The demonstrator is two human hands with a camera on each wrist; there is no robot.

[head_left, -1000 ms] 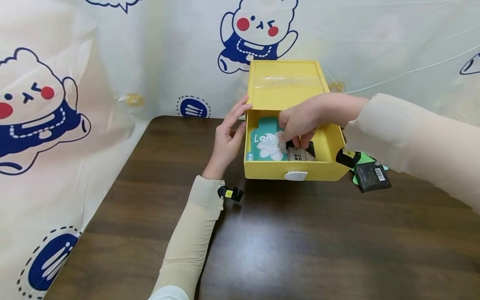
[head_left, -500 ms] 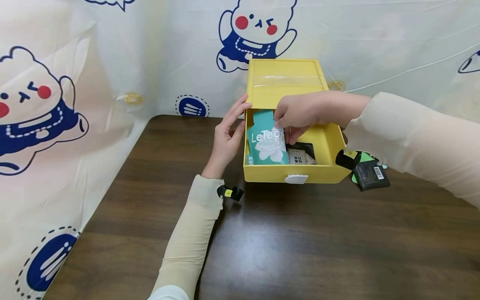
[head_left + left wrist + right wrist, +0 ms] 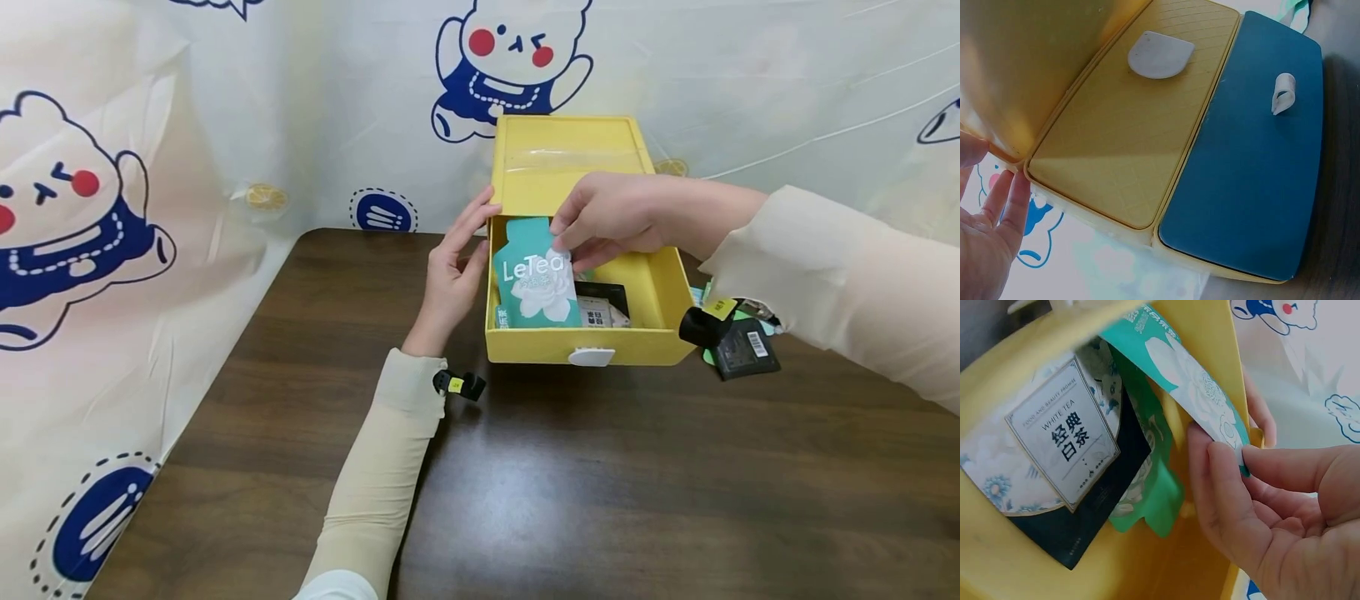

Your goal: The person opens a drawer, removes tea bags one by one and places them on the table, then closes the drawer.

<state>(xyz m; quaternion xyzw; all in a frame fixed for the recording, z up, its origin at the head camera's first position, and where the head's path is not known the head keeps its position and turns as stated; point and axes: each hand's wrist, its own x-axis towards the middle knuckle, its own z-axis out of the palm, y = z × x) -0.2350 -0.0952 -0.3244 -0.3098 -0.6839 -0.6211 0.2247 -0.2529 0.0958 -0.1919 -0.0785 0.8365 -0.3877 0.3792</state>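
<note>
The teal LeTea packet (image 3: 538, 275) is the one to watch: tilted up in the left part of the open yellow drawer (image 3: 517, 346), flower side showing, its lower end down behind the front wall. Whether that end touches the drawer floor, I can't tell. On its upper right edge, the right hand (image 3: 626, 215) has it neatly, thumb against fingers (image 3: 1232, 494) in a closed pinch. The step in hand, I'd judge, is handling this one packet within the drawer; which way it's headed, this moment doesn't say. Either way, the next move calls for a firm pinch and a little more tilt to clear the wall.

Beside it in the drawer, a White Tea packet (image 3: 1054, 469) lies with a green packet (image 3: 1166, 487) partly behind it; snagging those looks like the risk. Over on the left, the left hand (image 3: 452, 283) rests at the drawer unit (image 3: 570, 137), fingers fairly straight and spread from the thumb, gripping nothing; that looks like steadying work. Below, a yellow front (image 3: 1110, 137) and a blue front (image 3: 1247, 169) are both closed. And out on the tabletop (image 3: 637, 483), right of the drawer, a black packet (image 3: 750, 354) overlaps something green.
</note>
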